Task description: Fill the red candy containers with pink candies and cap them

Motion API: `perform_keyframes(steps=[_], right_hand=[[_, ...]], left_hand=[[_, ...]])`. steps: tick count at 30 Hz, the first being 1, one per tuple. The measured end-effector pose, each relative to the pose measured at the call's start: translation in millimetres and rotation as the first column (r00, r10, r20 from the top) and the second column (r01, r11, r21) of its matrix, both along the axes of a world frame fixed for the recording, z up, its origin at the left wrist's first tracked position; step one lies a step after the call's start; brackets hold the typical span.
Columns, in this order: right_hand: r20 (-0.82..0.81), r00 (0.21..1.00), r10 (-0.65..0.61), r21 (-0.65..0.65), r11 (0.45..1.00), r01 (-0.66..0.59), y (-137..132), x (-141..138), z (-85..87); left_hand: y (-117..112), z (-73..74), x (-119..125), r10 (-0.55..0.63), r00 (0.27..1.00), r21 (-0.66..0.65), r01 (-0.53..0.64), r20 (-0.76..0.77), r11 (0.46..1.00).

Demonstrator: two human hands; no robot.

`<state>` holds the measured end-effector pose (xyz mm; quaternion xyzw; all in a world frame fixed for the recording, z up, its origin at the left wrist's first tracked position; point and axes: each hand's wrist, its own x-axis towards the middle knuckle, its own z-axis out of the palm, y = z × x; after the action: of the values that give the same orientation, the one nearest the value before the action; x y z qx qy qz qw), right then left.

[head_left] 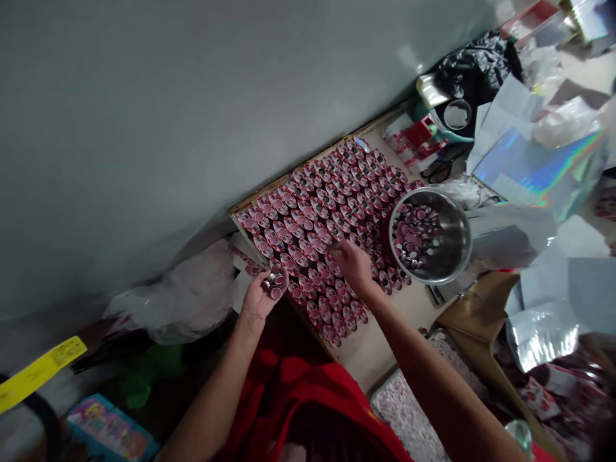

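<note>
Cupped at the left edge of the table, my left hand [257, 296] holds several small round caps [275, 280], some pink-faced and some silvery. My right hand [355, 264] reaches over the rows of pieces with its fingers pinched together; whatever is between the fingertips is too small and hidden to make out. Beneath it, red-and-white oval printed pieces [298, 250] lie in close slanting rows, many with a pink disc on top and others with a dark centre. A steel bowl [455, 240] right of my right hand contains many loose pink and silvery caps.
A grey wall [144, 115] borders the table's far side. Papers, a shiny holographic sheet [534, 167], a black plastic bag [476, 67] and scissors [437, 170] crowd the right. An open cardboard box [474, 308] and a tray of small pieces [409, 410] stand near my right arm.
</note>
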<state>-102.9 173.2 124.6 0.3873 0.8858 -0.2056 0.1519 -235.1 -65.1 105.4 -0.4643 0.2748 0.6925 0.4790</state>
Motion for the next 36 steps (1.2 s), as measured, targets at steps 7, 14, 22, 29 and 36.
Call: perform_keyframes(steps=[7,14,22,29,36], right_hand=[[-0.242,0.954,0.179,0.007,0.983,-0.183,13.3,-111.0,-39.2],[-0.294,0.953,0.077,0.057,0.996,-0.063,2.1,-114.5,-38.9],[-0.230,0.968,-0.101,0.122,0.984,0.132,93.9,-212.8,-25.3],[-0.004,0.991,-0.134,0.105,0.985,0.134,129.5,-270.6,-33.5],[0.026,0.991,-0.129,0.083,0.988,0.127,134.8,-277.8,-25.9]], left_hand=[[-2.2,1.0,-19.4,0.062,0.998,0.036,-0.063,0.012,0.997],[0.5,15.0,-40.5,-0.009,0.998,0.060,0.005,0.067,0.998],[52.1,16.5,-117.6,0.043,0.993,0.212,-0.019,-0.111,0.977],[107.7,11.8,-157.2,-0.063,0.965,0.306,0.142,-0.253,0.941],[132.5,-3.3,-162.9,-0.104,0.953,0.260,0.181,-0.284,0.949]])
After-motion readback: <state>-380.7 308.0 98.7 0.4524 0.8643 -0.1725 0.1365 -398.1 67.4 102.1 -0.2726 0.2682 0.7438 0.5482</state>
